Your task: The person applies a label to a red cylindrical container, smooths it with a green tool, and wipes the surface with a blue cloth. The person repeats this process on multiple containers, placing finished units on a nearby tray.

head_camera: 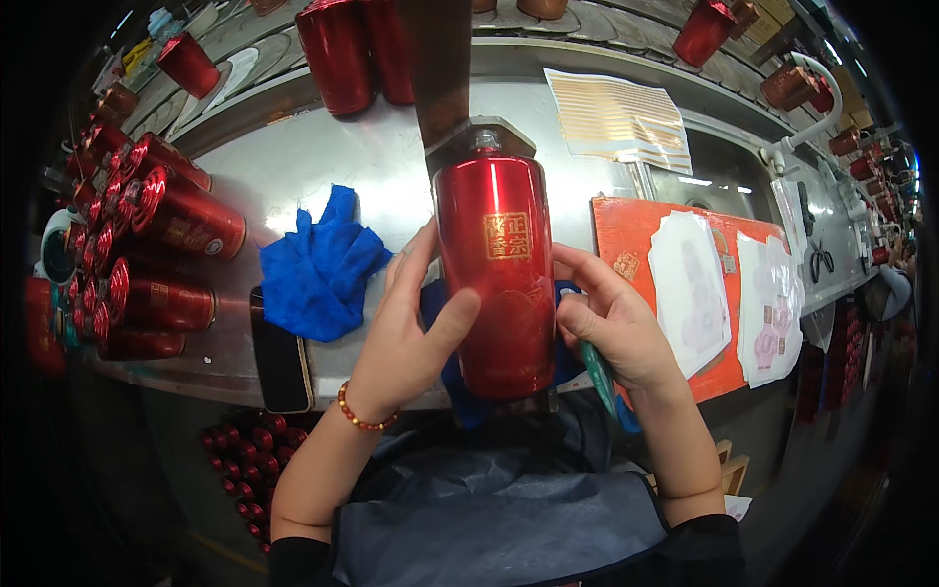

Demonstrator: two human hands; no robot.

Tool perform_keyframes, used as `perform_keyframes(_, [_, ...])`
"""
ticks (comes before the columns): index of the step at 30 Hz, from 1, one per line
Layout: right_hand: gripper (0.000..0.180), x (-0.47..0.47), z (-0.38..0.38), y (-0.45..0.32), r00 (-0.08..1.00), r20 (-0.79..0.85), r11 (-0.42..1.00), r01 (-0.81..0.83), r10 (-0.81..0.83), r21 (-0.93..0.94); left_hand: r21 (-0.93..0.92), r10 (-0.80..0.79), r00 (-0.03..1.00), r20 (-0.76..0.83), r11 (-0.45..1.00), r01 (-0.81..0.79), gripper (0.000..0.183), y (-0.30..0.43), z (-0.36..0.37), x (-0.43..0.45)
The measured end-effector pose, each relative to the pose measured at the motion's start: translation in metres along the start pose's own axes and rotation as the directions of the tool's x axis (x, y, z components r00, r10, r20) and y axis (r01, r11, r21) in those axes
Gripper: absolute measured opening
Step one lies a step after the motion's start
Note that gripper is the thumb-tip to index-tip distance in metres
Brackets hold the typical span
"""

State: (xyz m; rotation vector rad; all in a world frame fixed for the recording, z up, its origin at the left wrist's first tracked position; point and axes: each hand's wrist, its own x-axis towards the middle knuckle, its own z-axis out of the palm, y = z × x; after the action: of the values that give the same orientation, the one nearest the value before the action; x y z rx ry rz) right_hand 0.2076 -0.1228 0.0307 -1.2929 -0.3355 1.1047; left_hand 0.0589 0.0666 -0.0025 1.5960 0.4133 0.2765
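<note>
A glossy red glass bottle (499,315) lies in front of me, its clear threaded neck pointing away against a dark metal bracket (506,136). It bears a gold square seal with writing and a fainter pattern below. My left hand (411,323) holds the bottle's left side, thumb on top and fingers along the flank. My right hand (612,315) is at its right side with bent fingertips near the glass. In its palm sits a slim green handle (600,378), whose working end I cannot make out. Blue cloth (466,403) shows beneath the bottle.
Left of my hands are a crumpled blue cloth (323,264), a phone (280,359) and stacked red bottles (194,216). On the right, an orange board (623,227) carries decal sheets (689,293). A gold-striped sheet (623,121) lies near a sink (708,172). Behind runs a conveyor (587,22).
</note>
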Motion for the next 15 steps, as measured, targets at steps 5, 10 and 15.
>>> perform_keyframes(5, [0.081, -0.004, 0.001, 0.002, 0.997, 0.033, 0.984, 0.073, -0.069, -0.164, 0.065, -0.028, 0.998, 0.049, 0.998, 0.025, 0.102, -0.008, 0.006, -0.023])
perform_keyframes(10, [0.084, -0.002, -0.001, 0.002, 0.998, 0.025, 0.986, 0.058, -0.055, -0.159, -0.085, -0.094, 0.992, 0.085, 0.991, 0.101, 0.099, 0.0, 0.01, -0.02])
perform_keyframes(15, [0.079, -0.001, -0.006, 0.006, 0.997, 0.052, 0.991, 0.068, -0.062, -0.117, -0.083, -0.09, 0.993, 0.077, 0.992, 0.096, 0.1, -0.002, 0.009, -0.022])
